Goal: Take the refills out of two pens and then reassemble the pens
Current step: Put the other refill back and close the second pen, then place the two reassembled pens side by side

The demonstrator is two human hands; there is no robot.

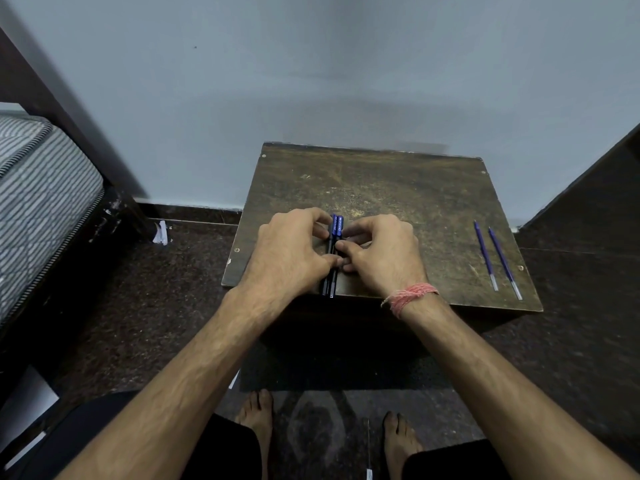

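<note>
Two blue pens [335, 237] lie side by side on the worn wooden board [398, 188], pointing away from me, their near ends at the board's front edge. My left hand [292, 251] grips them from the left with curled fingers. My right hand [379, 252] holds them from the right, thumb and fingertips pinched against the barrels. The hands hide the pens' middle parts. Two thin blue refills [485, 254] [504, 263] lie apart on the board's right side, parallel, clear tips toward me.
The board tops a low stand against a pale wall. A mattress [38, 202] in a dark bed frame stands at the left. A dark panel [595, 188] rises at the right. My bare feet [256, 420] rest on the dark speckled floor below.
</note>
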